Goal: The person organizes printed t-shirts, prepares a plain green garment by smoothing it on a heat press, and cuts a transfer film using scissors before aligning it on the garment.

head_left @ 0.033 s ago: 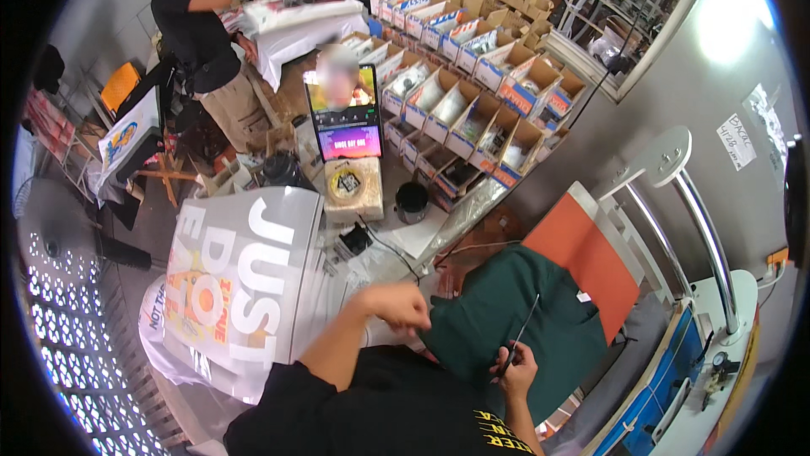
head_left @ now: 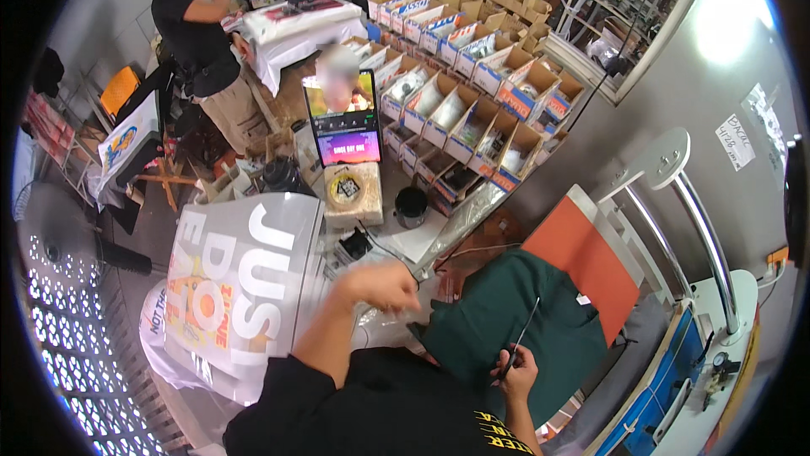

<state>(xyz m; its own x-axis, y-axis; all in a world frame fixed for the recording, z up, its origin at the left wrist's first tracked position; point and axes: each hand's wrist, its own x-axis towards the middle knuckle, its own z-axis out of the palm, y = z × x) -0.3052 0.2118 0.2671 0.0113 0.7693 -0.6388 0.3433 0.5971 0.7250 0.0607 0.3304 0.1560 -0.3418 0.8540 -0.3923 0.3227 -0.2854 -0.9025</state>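
cloth point(head_left: 557, 342) on board point(head_left: 595, 258), tablet point(head_left: 348, 147) left of boxes point(head_left: 466, 125)

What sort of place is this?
Likely a garment-printing workshop: dark green fabric partly covering a flat orange board, a glossy grey sheet with white lettering, and rows of open cardboard bins.

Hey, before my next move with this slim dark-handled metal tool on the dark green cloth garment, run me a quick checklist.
1. Right hand gripping the slim dark-handled metal tool: ok.
2. Tool's tip over the dark green cloth garment: ok, it points away from you above the cloth.
3. Tip lifted off the cloth: cannot tell from this angle.
4. Left hand away from the blade: ok, it is well to the left.
5. Left hand empty: cannot tell, its fingers are blurred.
6. Flat orange board fully covered by the garment: not ok, its far right part is bare.
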